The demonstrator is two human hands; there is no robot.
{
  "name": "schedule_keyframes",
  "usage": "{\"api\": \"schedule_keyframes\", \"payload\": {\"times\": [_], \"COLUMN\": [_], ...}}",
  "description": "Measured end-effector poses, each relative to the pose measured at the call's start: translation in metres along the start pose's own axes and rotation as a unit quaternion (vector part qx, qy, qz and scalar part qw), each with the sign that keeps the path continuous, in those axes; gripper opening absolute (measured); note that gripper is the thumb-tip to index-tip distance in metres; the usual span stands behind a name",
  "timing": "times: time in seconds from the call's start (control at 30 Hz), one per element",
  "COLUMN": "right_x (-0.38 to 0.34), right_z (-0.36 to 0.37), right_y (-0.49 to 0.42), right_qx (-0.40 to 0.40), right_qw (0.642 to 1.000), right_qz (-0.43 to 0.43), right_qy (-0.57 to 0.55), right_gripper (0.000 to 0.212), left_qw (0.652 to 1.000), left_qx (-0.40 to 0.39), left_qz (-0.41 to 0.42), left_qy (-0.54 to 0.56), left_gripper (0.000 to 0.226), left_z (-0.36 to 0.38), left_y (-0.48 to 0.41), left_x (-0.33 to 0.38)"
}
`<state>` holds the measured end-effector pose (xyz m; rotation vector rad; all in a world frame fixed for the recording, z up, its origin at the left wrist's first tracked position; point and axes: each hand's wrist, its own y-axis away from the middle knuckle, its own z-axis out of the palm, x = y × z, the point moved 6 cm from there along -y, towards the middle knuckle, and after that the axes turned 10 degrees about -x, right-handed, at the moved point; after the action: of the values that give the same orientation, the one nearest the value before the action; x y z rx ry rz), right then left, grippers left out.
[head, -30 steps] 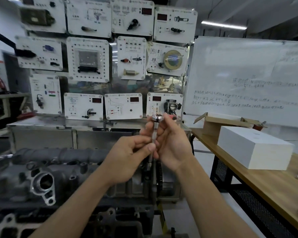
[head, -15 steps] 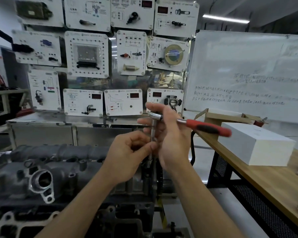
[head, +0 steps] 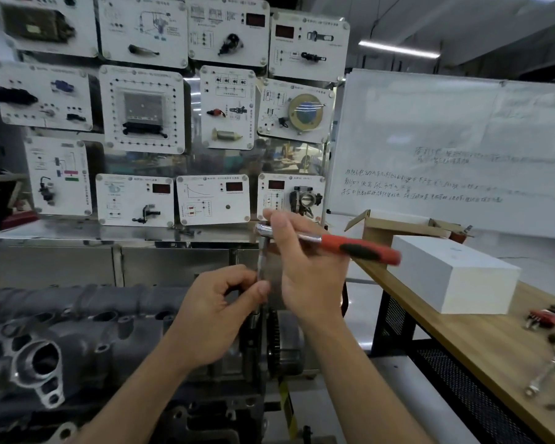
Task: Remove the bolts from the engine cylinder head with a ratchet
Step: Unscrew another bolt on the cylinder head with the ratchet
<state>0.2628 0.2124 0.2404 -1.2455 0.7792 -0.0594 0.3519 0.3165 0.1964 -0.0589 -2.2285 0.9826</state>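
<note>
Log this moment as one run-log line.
left hand: pinches steel extension bar | right hand: holds red-and-black-handled ratchet near its head | bar: upright, lower end at grey metal engine cylinder head

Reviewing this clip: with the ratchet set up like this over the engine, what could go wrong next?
The right hand grips the ratchet near its head, not the red handle, so it may slip under load. The left hand only pinches the long extension bar; it could tilt off its seat, which is hidden below.

Single head-worn wide-angle view, forward and slightly downward, close over the engine [head: 87, 328], panel wall [head: 141, 116] behind.
</note>
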Motion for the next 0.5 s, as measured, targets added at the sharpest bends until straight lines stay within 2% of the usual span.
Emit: {"api": "schedule_keyframes", "payload": {"times": [0.03, 0.07, 0.1, 0.13, 0.17, 0.2, 0.23, 0.27, 0.3, 0.33, 0.37, 0.43, 0.5], "right_x": [-0.015, -0.024, -0.027, -0.025, -0.019, -0.010, 0.003, 0.015, 0.022, 0.025, 0.026, 0.028, 0.028], "right_z": [0.003, 0.007, 0.009, 0.009, 0.006, 0.005, 0.010, 0.018, 0.023, 0.025, 0.025, 0.027, 0.028], "right_y": [0.004, 0.010, 0.014, 0.016, 0.015, 0.013, 0.012, 0.011, 0.010, 0.008, 0.005, 0.000, -0.001], "right_qx": [-0.010, -0.021, -0.022, -0.014, -0.005, 0.001, -0.005, -0.017, -0.035, -0.050, -0.064, -0.090, -0.106], "right_qw": [0.988, 0.968, 0.957, 0.963, 0.982, 0.999, 0.986, 0.939, 0.888, 0.853, 0.834, 0.820, 0.828], "right_qz": [-0.105, -0.173, -0.196, -0.176, -0.113, -0.011, 0.101, 0.196, 0.260, 0.299, 0.320, 0.339, 0.337], "right_qy": [0.113, 0.182, 0.211, 0.204, 0.149, 0.034, -0.131, -0.281, -0.377, -0.425, -0.445, -0.453, -0.437], "right_gripper": [0.006, 0.006, 0.008, 0.013, 0.017, 0.022, 0.026, 0.030, 0.032, 0.032, 0.031, 0.030, 0.030], "left_qw": [1.000, 1.000, 0.999, 0.999, 0.999, 0.999, 0.999, 0.999, 0.998, 0.997, 0.995, 0.992, 0.994], "left_qx": [0.002, 0.000, -0.001, -0.002, -0.003, -0.008, -0.016, -0.025, -0.032, -0.040, -0.049, -0.063, -0.057], "left_qz": [0.003, 0.007, 0.011, 0.009, 0.007, 0.006, 0.007, 0.010, 0.011, 0.006, -0.001, -0.015, -0.022], "left_qy": [0.011, 0.024, 0.032, 0.038, 0.042, 0.044, 0.045, 0.048, 0.055, 0.070, 0.088, 0.107, 0.088], "left_gripper": [0.027, 0.031, 0.036, 0.036, 0.030, 0.022, 0.018, 0.019, 0.020, 0.020, 0.018, 0.015, 0.017], "left_z": [0.000, 0.001, 0.002, 0.002, 0.001, 0.002, 0.003, 0.003, 0.004, 0.004, 0.005, 0.005, 0.003], "left_y": [0.001, 0.001, 0.002, 0.002, 0.002, 0.001, 0.001, 0.001, 0.001, 0.001, 0.002, 0.003, 0.004], "left_x": [0.000, 0.000, 0.001, 0.001, 0.001, 0.002, 0.003, 0.005, 0.004, 0.003, 0.001, -0.002, -0.006]}}
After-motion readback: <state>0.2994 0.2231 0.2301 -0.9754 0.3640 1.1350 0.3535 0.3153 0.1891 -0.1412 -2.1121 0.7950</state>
